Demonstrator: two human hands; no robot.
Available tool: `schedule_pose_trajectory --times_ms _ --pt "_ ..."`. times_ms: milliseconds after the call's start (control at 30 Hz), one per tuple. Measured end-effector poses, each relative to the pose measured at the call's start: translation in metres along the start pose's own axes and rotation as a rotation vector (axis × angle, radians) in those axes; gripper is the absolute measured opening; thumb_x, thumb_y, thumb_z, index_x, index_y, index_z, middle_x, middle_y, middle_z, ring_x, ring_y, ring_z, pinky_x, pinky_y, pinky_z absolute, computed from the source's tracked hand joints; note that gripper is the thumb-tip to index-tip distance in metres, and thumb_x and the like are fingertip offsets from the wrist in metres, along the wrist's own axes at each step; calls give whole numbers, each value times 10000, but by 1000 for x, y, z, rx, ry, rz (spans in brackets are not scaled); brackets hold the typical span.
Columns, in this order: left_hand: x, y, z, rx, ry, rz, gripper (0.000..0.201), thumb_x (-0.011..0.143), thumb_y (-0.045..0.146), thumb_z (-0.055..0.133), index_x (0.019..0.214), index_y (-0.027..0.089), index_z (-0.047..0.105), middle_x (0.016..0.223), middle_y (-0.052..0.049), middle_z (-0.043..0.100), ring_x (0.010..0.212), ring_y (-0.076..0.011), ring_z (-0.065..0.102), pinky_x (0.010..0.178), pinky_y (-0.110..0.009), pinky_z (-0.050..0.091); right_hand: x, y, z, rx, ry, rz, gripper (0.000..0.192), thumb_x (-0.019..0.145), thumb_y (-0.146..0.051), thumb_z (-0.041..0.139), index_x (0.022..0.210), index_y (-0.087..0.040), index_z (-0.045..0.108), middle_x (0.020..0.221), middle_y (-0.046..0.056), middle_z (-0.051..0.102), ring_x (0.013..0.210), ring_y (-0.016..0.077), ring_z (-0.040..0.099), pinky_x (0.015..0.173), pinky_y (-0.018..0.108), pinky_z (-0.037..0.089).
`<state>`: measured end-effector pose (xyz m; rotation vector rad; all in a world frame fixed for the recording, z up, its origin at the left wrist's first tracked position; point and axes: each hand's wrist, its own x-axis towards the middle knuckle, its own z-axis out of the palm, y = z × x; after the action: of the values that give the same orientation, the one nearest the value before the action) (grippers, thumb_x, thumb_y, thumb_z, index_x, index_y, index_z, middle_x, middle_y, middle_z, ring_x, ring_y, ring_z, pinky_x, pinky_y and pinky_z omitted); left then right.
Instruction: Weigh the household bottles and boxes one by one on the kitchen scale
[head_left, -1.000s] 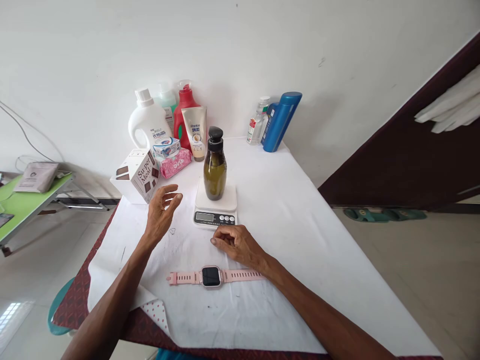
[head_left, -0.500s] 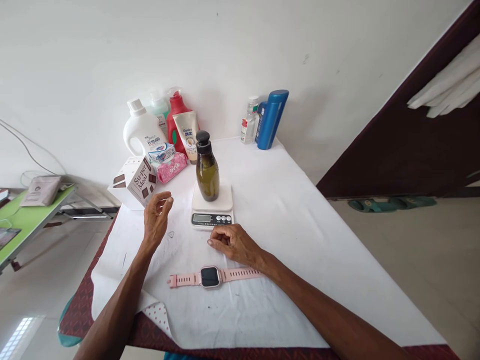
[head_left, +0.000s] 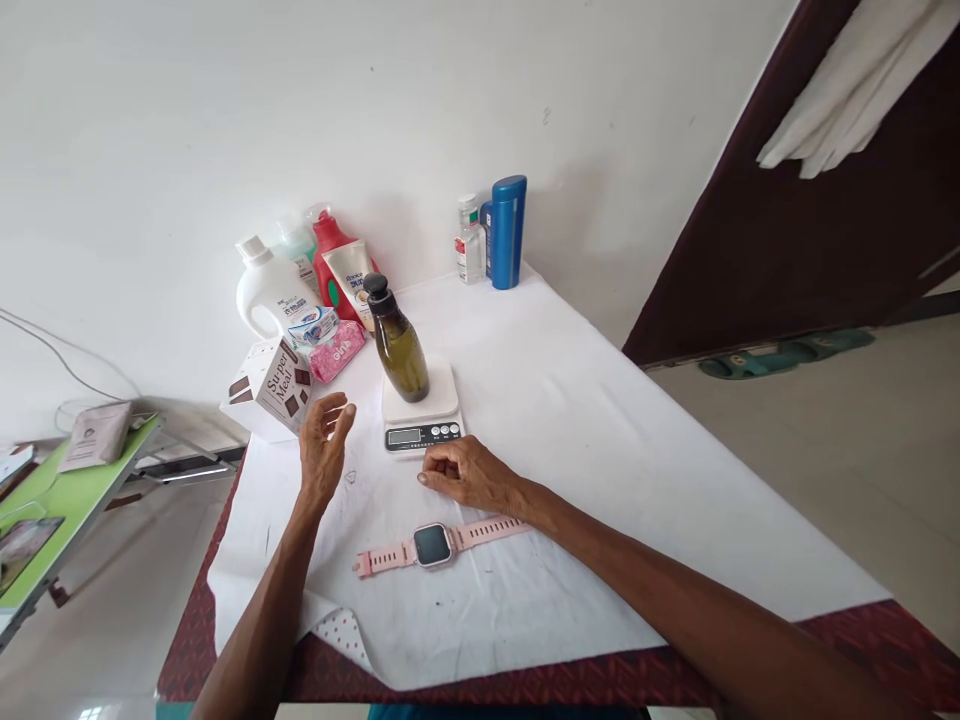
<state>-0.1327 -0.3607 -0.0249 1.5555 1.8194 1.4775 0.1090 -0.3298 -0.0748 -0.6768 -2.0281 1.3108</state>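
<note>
A dark green pump bottle (head_left: 401,352) with a black top stands on the white kitchen scale (head_left: 442,388), whose display and buttons face me. My left hand (head_left: 324,445) is raised left of the scale, near a white box, with its fingers loosely bent and the thumb apart. It holds nothing. Just in front of the scale's button panel, my right hand (head_left: 469,473) rests with its fingers curled in, and nothing shows in them. Below it a pink smartwatch (head_left: 433,545) lies flat on the cloth, one strap end partly hidden by my right forearm.
Behind my left hand stand the printed box (head_left: 274,385), a pink pack (head_left: 337,352), a white jug (head_left: 274,285), a red bottle (head_left: 328,235) and a cream tube (head_left: 351,275). A clear bottle (head_left: 470,245) and a blue bottle (head_left: 508,235) stand by the wall. White cloth (head_left: 600,480) covers the table.
The whole view has tilted and shifted a little with my head. Both hands keep nearly the same pose, and the bottle stays on the scale.
</note>
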Motion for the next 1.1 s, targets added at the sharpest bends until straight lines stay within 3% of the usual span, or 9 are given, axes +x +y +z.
schedule_pose_trajectory --times_ms 100,233,367,467,567,667,833,1100 --pt "8 28 11 22 -101 56 569 841 592 754 1256 228 615 1321 -132 654 1132 -273 679 933 -437 558 -1 -2 0 -12 -13 6 213 858 -316 646 688 -193 613 642 -23 574 605 130 507 580 258 390" --pt "31 56 44 128 -149 175 748 738 555 856 1324 218 537 1344 -156 624 1165 -298 646 948 -463 539 0 -1 0 -19 -25 -3 227 868 -330 636 690 -196 596 641 -18 577 598 135 506 581 264 393" --pt "51 55 79 251 -20 210 532 776 459 826 1155 201 556 1129 -113 676 1106 -297 658 910 -444 533 2 3 1 -17 -26 -17 220 859 -338 645 696 -196 603 635 -15 583 593 137 511 581 265 399" --pt "60 50 86 298 69 186 468 757 399 826 1089 206 558 1021 -77 682 1003 -280 674 869 -423 527 3 4 0 -18 -31 -22 217 850 -334 648 690 -193 609 633 -13 585 594 137 513 582 264 400" --pt "69 45 73 295 111 140 427 748 392 825 1033 207 567 957 -60 685 894 -254 669 801 -396 526 3 4 0 -12 -29 -22 218 852 -330 640 687 -192 610 638 -9 589 596 136 516 577 261 401" --pt "81 38 45 330 183 76 414 758 415 822 994 203 556 940 -67 674 858 -250 655 756 -387 517 3 5 0 1 -25 -28 218 848 -324 640 678 -191 605 641 -6 595 591 134 515 570 260 400" --pt "95 13 3 419 232 2 412 788 419 796 969 193 504 971 -69 633 1011 -287 636 896 -430 490 3 5 0 22 -14 -42 218 835 -320 643 666 -192 594 612 -16 567 574 131 497 562 260 393" --pt "102 -23 -9 449 276 -89 435 778 426 795 966 222 460 1055 -125 637 1140 -371 632 999 -539 490 3 5 0 26 -22 -47 202 830 -315 650 675 -190 617 612 -21 566 575 130 493 558 258 390"
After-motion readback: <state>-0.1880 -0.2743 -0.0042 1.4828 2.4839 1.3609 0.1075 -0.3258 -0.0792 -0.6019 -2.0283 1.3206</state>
